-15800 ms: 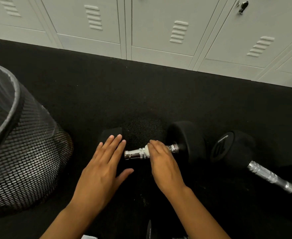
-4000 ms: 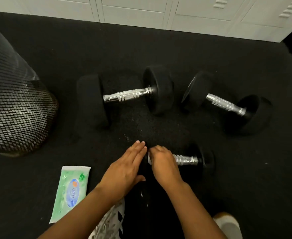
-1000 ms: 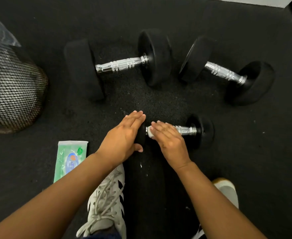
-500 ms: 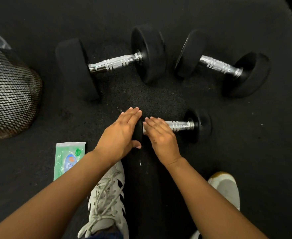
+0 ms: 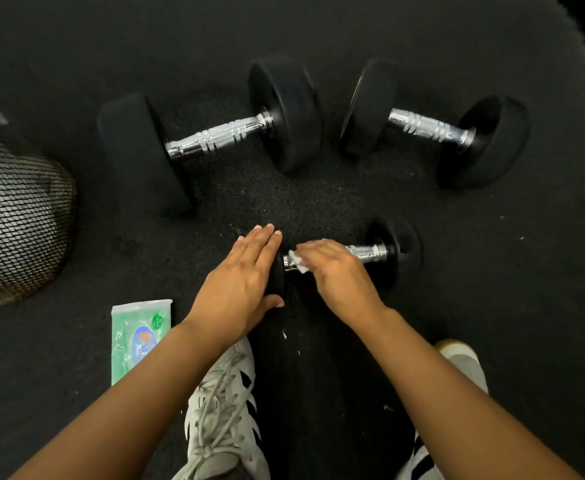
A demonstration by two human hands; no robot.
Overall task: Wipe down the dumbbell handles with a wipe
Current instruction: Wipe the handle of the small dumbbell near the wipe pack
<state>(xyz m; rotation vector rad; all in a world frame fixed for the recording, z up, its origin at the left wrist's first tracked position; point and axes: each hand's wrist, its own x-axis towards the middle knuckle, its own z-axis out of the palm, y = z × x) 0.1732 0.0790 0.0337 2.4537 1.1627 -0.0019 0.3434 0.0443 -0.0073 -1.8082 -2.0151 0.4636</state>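
Note:
Three black dumbbells with chrome handles lie on the dark rubber floor. The small dumbbell (image 5: pixel 370 252) is nearest me. My left hand (image 5: pixel 242 282) lies flat over its left weight, fingers straight and together. My right hand (image 5: pixel 332 271) presses a white wipe (image 5: pixel 297 262) onto the left part of its handle; only a corner of the wipe shows. A large dumbbell (image 5: pixel 222 136) lies behind at the centre left, and a second large dumbbell (image 5: pixel 429 128) at the back right, both untouched.
A green pack of wipes (image 5: pixel 138 337) lies on the floor at my left. A black mesh bin (image 5: pixel 14 216) stands at the far left. My two white shoes (image 5: pixel 222 410) are at the bottom, under my arms.
The view has tilted down a little, so everything sits lower in frame. My right hand has shifted slightly right along the small handle with the wipe. My left hand stays on the weight.

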